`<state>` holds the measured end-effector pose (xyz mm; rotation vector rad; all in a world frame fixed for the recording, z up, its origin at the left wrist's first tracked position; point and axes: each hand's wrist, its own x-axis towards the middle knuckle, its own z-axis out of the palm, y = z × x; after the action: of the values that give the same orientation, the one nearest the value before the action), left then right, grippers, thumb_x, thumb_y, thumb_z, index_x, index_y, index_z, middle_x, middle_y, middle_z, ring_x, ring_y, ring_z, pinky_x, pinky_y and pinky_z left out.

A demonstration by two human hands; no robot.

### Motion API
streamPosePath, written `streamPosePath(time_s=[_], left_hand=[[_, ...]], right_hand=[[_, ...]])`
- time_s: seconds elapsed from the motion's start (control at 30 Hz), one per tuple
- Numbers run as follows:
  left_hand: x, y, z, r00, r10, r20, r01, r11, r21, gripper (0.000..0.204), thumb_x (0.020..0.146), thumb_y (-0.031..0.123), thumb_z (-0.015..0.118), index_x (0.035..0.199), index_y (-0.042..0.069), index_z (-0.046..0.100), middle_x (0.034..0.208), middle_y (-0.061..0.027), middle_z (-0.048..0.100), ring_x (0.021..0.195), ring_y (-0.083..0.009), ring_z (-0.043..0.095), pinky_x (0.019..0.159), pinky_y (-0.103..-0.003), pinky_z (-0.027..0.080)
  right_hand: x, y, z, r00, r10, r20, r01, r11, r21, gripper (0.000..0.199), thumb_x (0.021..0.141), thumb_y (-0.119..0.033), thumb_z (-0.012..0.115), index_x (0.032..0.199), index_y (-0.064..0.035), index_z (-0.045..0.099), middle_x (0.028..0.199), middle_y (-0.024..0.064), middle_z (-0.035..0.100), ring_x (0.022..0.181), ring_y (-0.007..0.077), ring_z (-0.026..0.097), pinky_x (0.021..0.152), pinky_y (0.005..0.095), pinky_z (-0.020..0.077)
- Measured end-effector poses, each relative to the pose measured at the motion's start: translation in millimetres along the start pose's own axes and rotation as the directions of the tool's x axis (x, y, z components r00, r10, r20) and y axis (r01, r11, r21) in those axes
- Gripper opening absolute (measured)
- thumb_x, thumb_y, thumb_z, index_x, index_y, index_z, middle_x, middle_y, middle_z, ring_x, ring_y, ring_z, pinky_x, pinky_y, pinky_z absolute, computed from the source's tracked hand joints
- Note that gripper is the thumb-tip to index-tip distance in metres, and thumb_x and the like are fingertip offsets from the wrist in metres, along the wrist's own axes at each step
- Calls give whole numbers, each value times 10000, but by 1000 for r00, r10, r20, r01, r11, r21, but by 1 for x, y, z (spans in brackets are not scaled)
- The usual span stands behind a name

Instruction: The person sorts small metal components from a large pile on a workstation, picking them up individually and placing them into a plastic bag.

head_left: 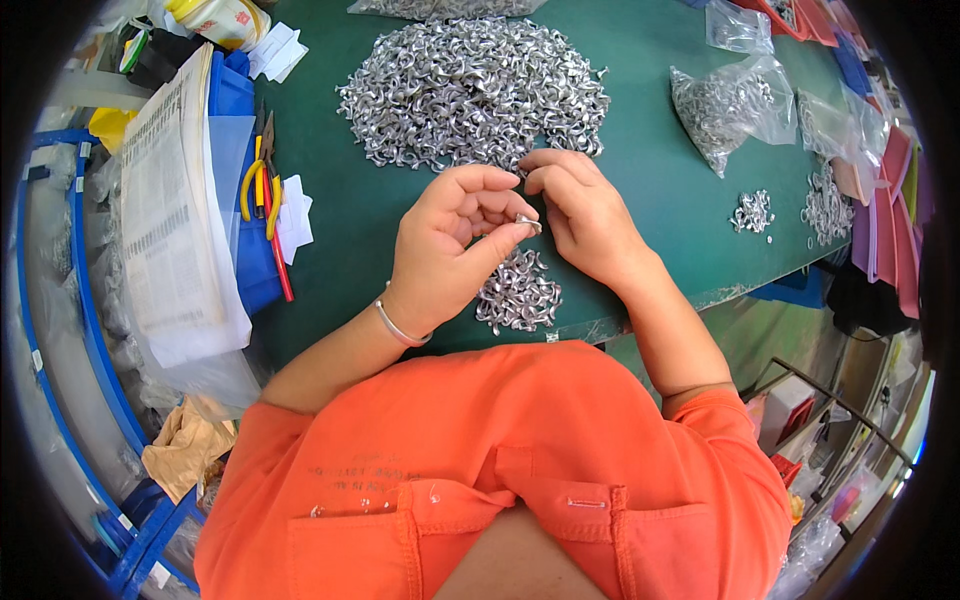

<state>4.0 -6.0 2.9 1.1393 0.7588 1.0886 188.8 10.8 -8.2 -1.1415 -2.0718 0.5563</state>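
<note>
Silvery metal piece (531,224), small and curved, is pinched between thumb and fingers of the left hand (452,228), over the small pile (518,294) on the green desk (335,235); right hand (592,220) is just beside, fingers bent near the big pile (475,90), can't tell if gripping anything. Probably light, stiff, not fragile, a bit slippery; best taken by its outer edges with fingertips.

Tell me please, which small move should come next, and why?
Perhaps the left hand should lower its silver curved metal piece onto the smaller heap: it pinches the piece between thumb and fingers, and that heap of similar pieces lies close by, nearer the body.
</note>
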Motion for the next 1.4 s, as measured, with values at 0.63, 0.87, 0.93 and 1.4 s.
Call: streamPosePath(time_s=[0.63, 0.87, 0.93, 1.4], left_hand=[[5, 19, -12, 936, 122, 330, -310, 730, 609, 151, 763, -42, 690, 890, 33, 653, 895, -75, 666, 795, -182, 650, 716, -276, 509], [7, 17, -15, 934, -55, 354, -189, 764, 617, 123, 782, -24, 666, 897, 20, 661, 911, -69, 651, 795, -177, 633, 700, -271, 500], [6, 15, -15, 949, -109, 295, -107, 771, 628, 122, 793, -21, 661, 909, 16, 665, 905, -64, 651, 773, -146, 632, 678, -250, 499], [5, 4, -6, 951, -300, 72, 256, 899, 356, 155, 879, 26, 640, 1030, -7, 633, 888, -41, 658, 762, -74, 635, 682, -209, 521]], right_hand=[[-26, 11, -17, 978, 192, -83, -195, 980, -29, 212, 782, 61, 636, 970, -22, 585, 918, 135, 610, 895, 321, 601, 771, 378, 495], [-18, 11, -8, 981, 160, -110, -174, 976, -133, 180, 768, 50, 653, 889, -42, 557, 867, 107, 599, 813, 320, 579, 726, 396, 484], [-18, 11, -9, 962, 248, -118, -258, 963, -76, 169, 769, 52, 650, 878, -38, 557, 847, 108, 598, 810, 319, 583, 721, 394, 486], [-15, 13, -8, 957, 249, -150, -256, 966, -34, 192, 785, 86, 640, 914, -41, 575, 868, 94, 628, 810, 249, 621, 706, 336, 506]])
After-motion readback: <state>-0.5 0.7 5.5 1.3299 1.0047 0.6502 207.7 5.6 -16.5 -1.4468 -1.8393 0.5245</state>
